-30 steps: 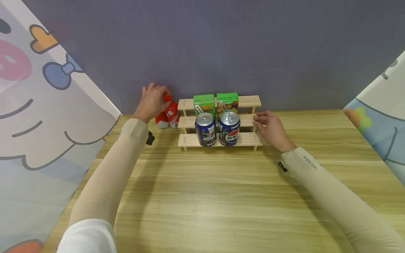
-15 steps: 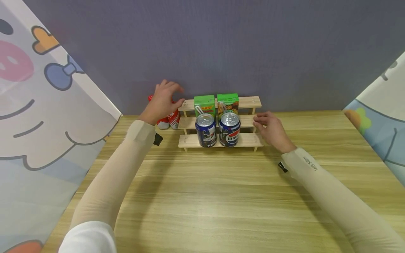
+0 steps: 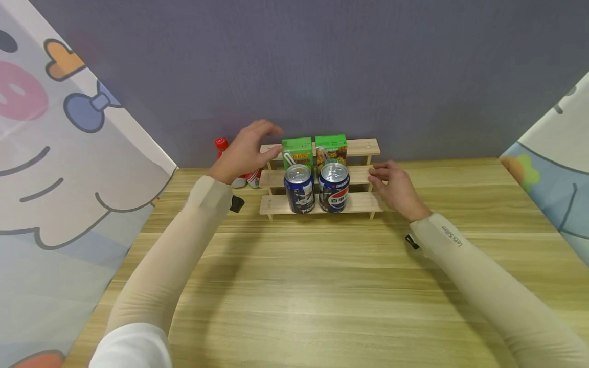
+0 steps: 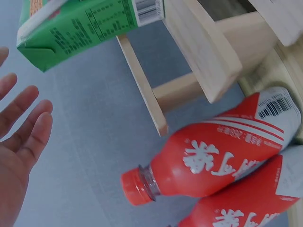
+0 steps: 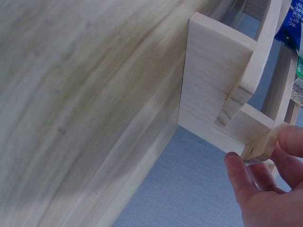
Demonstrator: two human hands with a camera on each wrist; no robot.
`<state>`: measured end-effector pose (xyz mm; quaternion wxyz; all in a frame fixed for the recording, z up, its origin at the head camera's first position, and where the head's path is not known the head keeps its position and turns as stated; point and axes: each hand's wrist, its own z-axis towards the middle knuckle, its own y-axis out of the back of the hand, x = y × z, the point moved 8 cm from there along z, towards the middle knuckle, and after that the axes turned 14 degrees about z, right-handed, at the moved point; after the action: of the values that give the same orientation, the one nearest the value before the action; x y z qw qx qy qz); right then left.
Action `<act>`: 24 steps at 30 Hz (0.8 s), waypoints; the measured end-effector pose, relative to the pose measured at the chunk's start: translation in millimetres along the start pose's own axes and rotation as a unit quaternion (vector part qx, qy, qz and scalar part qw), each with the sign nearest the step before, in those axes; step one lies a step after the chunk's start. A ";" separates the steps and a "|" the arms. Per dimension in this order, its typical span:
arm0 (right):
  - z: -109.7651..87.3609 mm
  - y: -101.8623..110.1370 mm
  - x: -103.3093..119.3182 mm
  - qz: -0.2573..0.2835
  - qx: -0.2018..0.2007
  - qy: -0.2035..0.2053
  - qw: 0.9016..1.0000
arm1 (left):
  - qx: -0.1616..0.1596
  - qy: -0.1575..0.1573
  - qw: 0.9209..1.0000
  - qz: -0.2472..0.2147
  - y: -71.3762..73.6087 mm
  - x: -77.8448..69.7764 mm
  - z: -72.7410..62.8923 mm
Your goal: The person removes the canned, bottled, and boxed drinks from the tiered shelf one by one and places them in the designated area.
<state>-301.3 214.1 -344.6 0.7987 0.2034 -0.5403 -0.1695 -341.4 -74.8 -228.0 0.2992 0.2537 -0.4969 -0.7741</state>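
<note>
My left hand [image 3: 248, 151] hovers by the left end of the three-tier wooden shelf rack [image 3: 363, 203], fingers spread around nothing. A gap separates it from the left green drink box [image 4: 90, 30] in the left wrist view. Two red bottles [image 4: 213, 156] stand beside the rack; in the head view the hand partly hides them. With thumb above and fingers below, my right hand [image 5: 270, 179] pinches the right end of the rack's middle tier. A second green box [image 3: 331, 145] is beside the first. Two blue cans [image 3: 300, 191] stand in front, on the bottom tier.
The rack sits on a wood-grain table [image 3: 294, 286], near a grey back wall [image 3: 294, 71]. Cartoon-printed panels [image 3: 69, 168] flank the table on both sides.
My left hand has let go of the red bottle's cap and moved right to near the left green box. My right hand keeps its place on the rack.
</note>
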 end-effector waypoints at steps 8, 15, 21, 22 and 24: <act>0.3 0.5 0.5 0.000 0.002 -0.004 1.000 | 0.029 -0.016 0.999 -0.011 -4.0 -15.1 4.5; -0.3 -0.3 -0.8 0.001 0.001 -0.006 1.000 | 0.039 -0.022 0.999 -0.013 -11.1 -20.5 7.0; -0.7 0.1 0.7 0.005 -0.003 0.004 1.000 | 0.044 -0.028 0.999 -0.001 -16.2 -24.4 10.6; -0.7 0.1 0.9 0.005 -0.004 0.006 1.000 | 0.042 -0.029 0.999 0.002 -16.9 -24.9 11.1; -0.8 0.1 1.2 0.004 -0.004 0.009 1.000 | 0.042 -0.030 0.999 0.006 -18.0 -25.4 11.8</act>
<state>-300.1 213.7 -343.9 0.8050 0.1993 -0.5334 -0.1668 -335.8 -43.4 -237.6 0.2774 0.2396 -0.5395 -0.7581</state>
